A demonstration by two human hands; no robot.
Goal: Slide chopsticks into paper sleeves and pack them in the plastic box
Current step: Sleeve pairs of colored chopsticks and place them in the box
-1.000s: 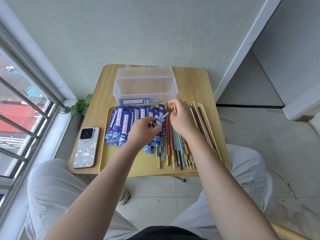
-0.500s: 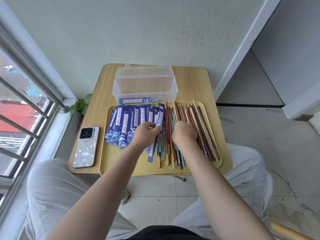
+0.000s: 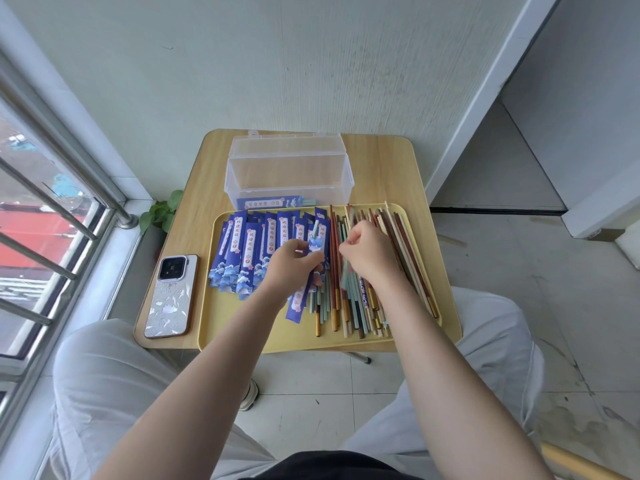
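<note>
My left hand (image 3: 294,265) grips a blue paper sleeve (image 3: 298,303) over the yellow tray (image 3: 242,327). A pale green chopstick (image 3: 316,226) pokes out of the sleeve's far end. My right hand (image 3: 372,258) is just right of it, fingers curled, pinching another pale green chopstick (image 3: 348,282) lifted slightly off the loose chopstick pile (image 3: 401,251). Empty blue sleeves (image 3: 242,247) lie fanned on the tray's left half. The clear plastic box (image 3: 289,174) stands open behind the tray, with one filled sleeve (image 3: 270,203) inside along its front wall.
A phone (image 3: 171,296) lies on the small wooden table (image 3: 381,168) left of the tray. A green plant (image 3: 162,213) and window bars (image 3: 52,202) are at the left. The wall is close behind the table, and my knees are under its near edge.
My right hand came back from the far end of the pile, then rose a little with a chopstick. The sleeve in my left hand now hangs toward me.
</note>
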